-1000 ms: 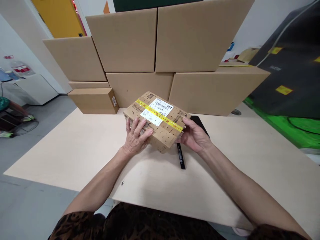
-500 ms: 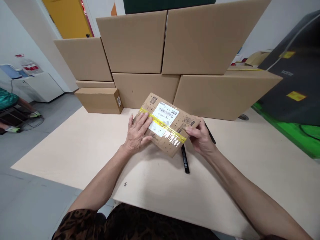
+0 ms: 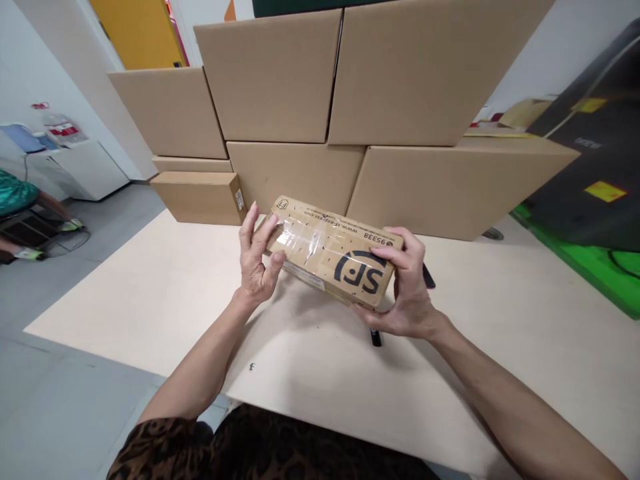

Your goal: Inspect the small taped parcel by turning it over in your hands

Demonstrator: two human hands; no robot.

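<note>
Parcel [image 3: 333,250]: stiff taped carton, seems light; tape slick.
Left hand [image 3: 255,257]: grips near end.
Right hand [image 3: 407,293]: clasps far end, underneath.

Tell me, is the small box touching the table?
Apart. The head view shows both hands lifting the small box tilted above the table, its shadow below.

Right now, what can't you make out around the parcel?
Head view:
- Black marker: mostly hidden under the right hand and SF parcel.
- Parcel's shipping-label face: turned away.
- Small sticker on the small carton: too small to read.
- Left hand: palm side hidden against the parcel.
</note>
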